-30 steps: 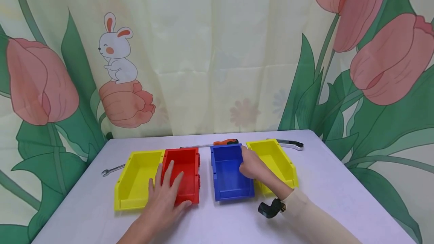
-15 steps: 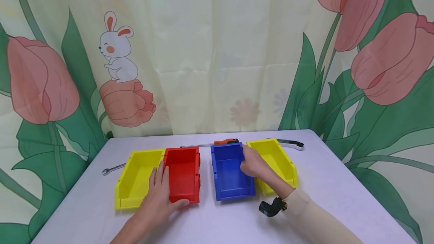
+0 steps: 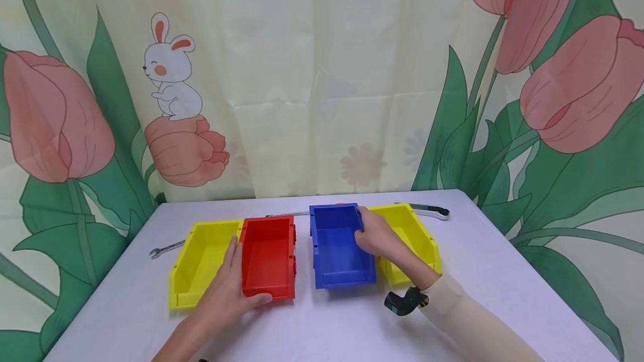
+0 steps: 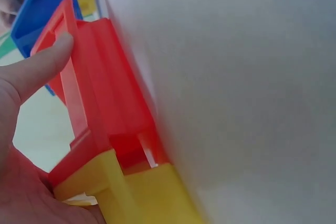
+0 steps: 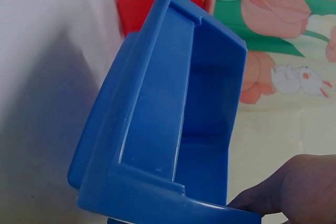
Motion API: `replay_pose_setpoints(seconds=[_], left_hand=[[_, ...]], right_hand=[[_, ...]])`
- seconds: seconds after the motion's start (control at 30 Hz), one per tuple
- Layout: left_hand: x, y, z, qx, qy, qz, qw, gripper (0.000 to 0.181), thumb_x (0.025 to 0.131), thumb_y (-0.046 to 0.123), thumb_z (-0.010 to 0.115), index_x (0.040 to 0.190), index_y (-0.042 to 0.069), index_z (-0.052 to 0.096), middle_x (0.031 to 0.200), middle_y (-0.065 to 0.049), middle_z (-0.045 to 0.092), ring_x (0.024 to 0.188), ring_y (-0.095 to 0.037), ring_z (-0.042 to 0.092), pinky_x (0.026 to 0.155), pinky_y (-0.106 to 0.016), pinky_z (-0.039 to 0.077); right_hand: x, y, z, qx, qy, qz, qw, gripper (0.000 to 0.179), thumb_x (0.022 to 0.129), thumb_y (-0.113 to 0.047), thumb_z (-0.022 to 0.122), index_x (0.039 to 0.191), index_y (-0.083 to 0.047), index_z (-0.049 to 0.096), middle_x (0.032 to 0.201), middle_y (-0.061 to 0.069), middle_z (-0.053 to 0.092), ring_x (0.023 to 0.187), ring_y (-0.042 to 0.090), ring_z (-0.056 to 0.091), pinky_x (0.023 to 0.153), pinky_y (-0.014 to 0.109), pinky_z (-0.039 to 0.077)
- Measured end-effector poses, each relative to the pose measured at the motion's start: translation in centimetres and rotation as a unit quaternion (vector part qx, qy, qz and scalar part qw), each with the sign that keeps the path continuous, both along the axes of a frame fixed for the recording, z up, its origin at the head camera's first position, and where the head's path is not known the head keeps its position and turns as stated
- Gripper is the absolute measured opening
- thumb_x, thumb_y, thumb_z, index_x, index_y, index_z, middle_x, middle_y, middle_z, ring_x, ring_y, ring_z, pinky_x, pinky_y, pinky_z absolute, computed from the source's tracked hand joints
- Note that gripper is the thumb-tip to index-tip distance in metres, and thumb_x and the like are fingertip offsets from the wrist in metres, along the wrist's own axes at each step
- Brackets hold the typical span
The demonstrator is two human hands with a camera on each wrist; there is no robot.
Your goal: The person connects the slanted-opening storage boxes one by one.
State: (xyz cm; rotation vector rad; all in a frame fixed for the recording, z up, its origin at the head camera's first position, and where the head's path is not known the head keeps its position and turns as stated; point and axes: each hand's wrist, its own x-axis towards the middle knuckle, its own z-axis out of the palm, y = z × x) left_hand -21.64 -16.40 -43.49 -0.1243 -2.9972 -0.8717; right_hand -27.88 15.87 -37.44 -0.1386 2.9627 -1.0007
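Note:
My right hand (image 3: 379, 236) grips the right wall of a blue plastic bin (image 3: 342, 247), which hangs slightly above the table. In the right wrist view the blue bin (image 5: 157, 93) is tilted, its shadow falling on the cloth. My left hand (image 3: 223, 289) rests against the red bin (image 3: 269, 261), straight fingers along its left wall and thumb on its front lip. The left wrist view shows the thumb (image 4: 44, 64) pressing that lip. Side by side with the red bin stands a yellow bin (image 3: 206, 267). A gap separates red from blue.
Another yellow bin (image 3: 410, 233) stands behind my right wrist. A wrench (image 3: 166, 249) lies at the left, and a black-and-metal tool (image 3: 432, 211) at the back right. Behind the bins a metal shaft (image 3: 289, 214) shows. A printed curtain (image 3: 282, 144) hangs behind the table.
The blue bin has risen off the table and shifted slightly left in my right hand, covering the orange screwdriver handle. My left fingers have closed together and moved to the red bin's left wall.

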Motion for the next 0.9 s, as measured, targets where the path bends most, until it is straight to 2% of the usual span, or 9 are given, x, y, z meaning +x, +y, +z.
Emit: replay_pose_setpoints(seconds=[0.33, 0.63, 0.9], left_hand=[[-0.3, -0.8, 0.0, 0.023, -0.024, 0.006, 0.9994, 0.147, 0.064, 0.037, 0.101, 0.172, 0.016, 0.003, 0.176, -0.017, 0.011, 0.152, -0.046, 0.037, 0.092, -0.054, 0.066], [-0.5, -1.3, 0.0, 0.031, -0.02, -0.001, 0.9993, 0.143, 0.065, 0.035, 0.101, 0.172, 0.021, 0.007, 0.179, -0.014, 0.007, 0.155, -0.047, 0.034, 0.094, -0.055, 0.065], [-0.7, -1.8, 0.0, 0.035, -0.025, -0.007, 0.9991, 0.139, 0.065, 0.034, 0.101, 0.172, 0.017, 0.014, 0.179, -0.012, 0.009, 0.156, -0.046, 0.033, 0.094, -0.055, 0.065]], right_hand=[[0.2, -0.9, 1.4, -0.003, 0.0, 0.005, 1.0, 0.063, 0.102, -0.004, 0.054, 0.161, 0.005, 0.035, 0.16, 0.028, 0.05, 0.145, 0.045, 0.054, 0.118, 0.061, 0.048], [0.3, -2.1, 2.1, -0.006, -0.007, -0.003, 1.0, 0.061, 0.103, -0.007, 0.056, 0.161, 0.002, 0.038, 0.16, 0.025, 0.051, 0.142, 0.044, 0.057, 0.115, 0.06, 0.051], [0.2, -2.7, 2.6, -0.017, -0.001, 0.001, 0.9998, 0.06, 0.103, -0.006, 0.054, 0.16, 0.003, 0.039, 0.159, 0.026, 0.052, 0.14, 0.044, 0.059, 0.112, 0.059, 0.054]])
